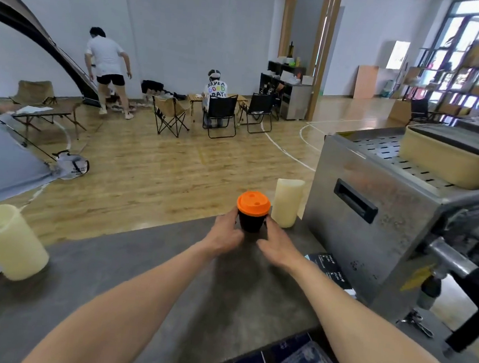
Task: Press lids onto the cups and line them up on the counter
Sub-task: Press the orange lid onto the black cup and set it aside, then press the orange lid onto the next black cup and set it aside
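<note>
Both grips hold a lidded black cup (pixel 250 223) near the far edge of the grey bench (pixel 167 262).

The cup stands upright, long axis vertical, and its orange lid (pixel 253 203) faces up, hiding any contents. The left grip (pixel 225 233) and right grip (pixel 278 242) curl round its lower sides. A cream cylinder (pixel 287 203) stands just beside it on the right, and a larger cream cylinder (pixel 7 242) sits well apart on the left. A beige case (pixel 448 159) rests, closed, on the steel machine (pixel 373 222). The dark cards (pixel 330 269) carry white print too small to read. A seated person's shirt (pixel 216 90) reads "HAVE A GOOD DAY".
</note>
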Demonstrator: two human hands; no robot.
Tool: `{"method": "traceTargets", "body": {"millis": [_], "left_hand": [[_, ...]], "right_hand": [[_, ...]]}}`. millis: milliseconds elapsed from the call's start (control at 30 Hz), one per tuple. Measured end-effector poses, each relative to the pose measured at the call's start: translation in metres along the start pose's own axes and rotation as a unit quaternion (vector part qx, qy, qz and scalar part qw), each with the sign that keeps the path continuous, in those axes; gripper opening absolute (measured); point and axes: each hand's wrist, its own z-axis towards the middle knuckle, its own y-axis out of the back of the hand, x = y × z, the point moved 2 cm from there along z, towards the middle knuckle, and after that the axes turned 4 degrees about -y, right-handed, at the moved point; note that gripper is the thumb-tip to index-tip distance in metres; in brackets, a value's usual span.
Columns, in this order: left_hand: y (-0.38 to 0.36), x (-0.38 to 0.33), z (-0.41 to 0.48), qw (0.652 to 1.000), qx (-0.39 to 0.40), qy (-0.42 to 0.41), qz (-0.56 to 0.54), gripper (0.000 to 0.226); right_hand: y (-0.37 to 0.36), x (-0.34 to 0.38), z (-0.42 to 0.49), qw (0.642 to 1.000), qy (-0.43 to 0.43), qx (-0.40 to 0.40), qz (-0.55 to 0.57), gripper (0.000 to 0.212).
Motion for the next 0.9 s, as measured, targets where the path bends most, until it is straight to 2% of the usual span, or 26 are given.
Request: {"method": "traceTargets", "body": {"millis": [67, 200, 333, 400, 500, 633, 733, 900], "left_hand": [[-0.003, 0.009, 0.009, 1.0, 0.001, 0.012, 0.001, 0.077], [-0.009, 0.023, 0.017, 0.999, 0.013, 0.025, 0.026, 0.092], [-0.005, 0.012, 0.007, 0.998, 0.02, 0.037, 0.038, 0.086], [0.001, 0.005, -0.005, 0.998, -0.008, 0.041, 0.042, 0.078], [0.023, 0.006, -0.031, 0.991, -0.098, 0.024, 0.092, 0.062], [0.069, 0.016, -0.077, 0.969, -0.135, -0.01, 0.208, 0.043], [0.113, 0.031, -0.118, 0.954, -0.159, -0.003, 0.253, 0.045], [0.194, 0.065, -0.207, 0.934, -0.217, 0.039, 0.282, 0.045]], "right_hand": [[-0.001, 0.0, 0.002, 1.0, -0.004, 0.006, 0.006, 0.076], [-0.005, -0.003, 0.006, 1.0, -0.011, 0.009, 0.002, 0.075], [-0.007, -0.004, 0.003, 0.999, -0.034, 0.0, 0.0, 0.059], [-0.008, -0.007, 0.0, 0.998, -0.052, -0.044, -0.016, 0.049], [-0.006, -0.005, -0.012, 0.984, -0.065, -0.128, -0.108, 0.039], [-0.024, 0.04, -0.029, 0.975, 0.039, -0.126, -0.18, 0.029], [-0.056, 0.096, -0.037, 0.969, 0.133, -0.094, -0.184, 0.03], [-0.127, 0.195, -0.069, 0.958, 0.224, -0.05, -0.175, 0.035]]}}
